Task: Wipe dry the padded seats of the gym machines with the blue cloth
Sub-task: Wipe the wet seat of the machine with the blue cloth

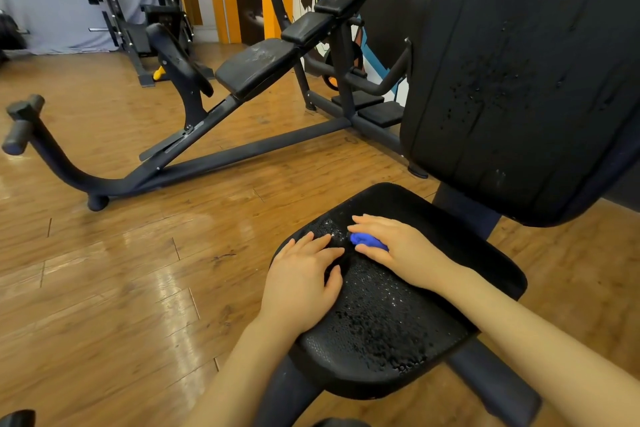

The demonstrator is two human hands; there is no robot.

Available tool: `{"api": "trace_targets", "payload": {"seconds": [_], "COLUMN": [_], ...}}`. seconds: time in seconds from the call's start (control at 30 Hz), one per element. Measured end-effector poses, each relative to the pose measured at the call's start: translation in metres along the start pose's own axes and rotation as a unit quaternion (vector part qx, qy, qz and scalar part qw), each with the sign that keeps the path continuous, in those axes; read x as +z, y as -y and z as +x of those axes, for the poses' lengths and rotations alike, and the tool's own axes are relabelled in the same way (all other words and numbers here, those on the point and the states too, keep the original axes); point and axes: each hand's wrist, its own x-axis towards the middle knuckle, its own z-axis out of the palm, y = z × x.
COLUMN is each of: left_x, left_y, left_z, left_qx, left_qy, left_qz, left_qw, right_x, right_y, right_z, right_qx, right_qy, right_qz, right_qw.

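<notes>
Fingers (pixel 372 224) of the right hand (pixel 394 248) curl over the bunched cloth (pixel 367 241), pressing it onto the wet seat (pixel 381 322), evidently to soak up droplets. Left hand (pixel 304 282) lies flat, fingers slightly spread, probably for support.

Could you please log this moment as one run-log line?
right hand holds blue cloth | left hand rests on wet seat

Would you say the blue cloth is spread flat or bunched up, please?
Bunched up: only a small rounded wad of the blue cloth shows under the right hand, on the wet seat.
</notes>
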Motion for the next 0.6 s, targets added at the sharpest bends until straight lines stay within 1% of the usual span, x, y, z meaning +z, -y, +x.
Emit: {"api": "trace_targets", "payload": {"seconds": [0.3, 0.43, 0.6], "left_x": [0.000, -0.001, -0.003], "left_y": [0.000, 0.000, -0.001], "left_z": [0.000, 0.000, -0.001], "left_qx": [-0.003, -0.002, -0.006], "left_qy": [-0.011, -0.009, -0.008], "left_qz": [-0.012, -0.013, -0.015], "left_qw": [1.000, 1.000, 1.000], "right_x": [0.008, 0.005, 0.001], "right_y": [0.012, 0.011, 0.015], "right_z": [0.064, 0.053, 0.012], "right_qx": [0.016, 0.022, 0.010], "right_qy": [-0.013, 0.000, -0.005], "right_qz": [0.019, 0.016, 0.018], "right_qw": [1.000, 1.000, 1.000]}}
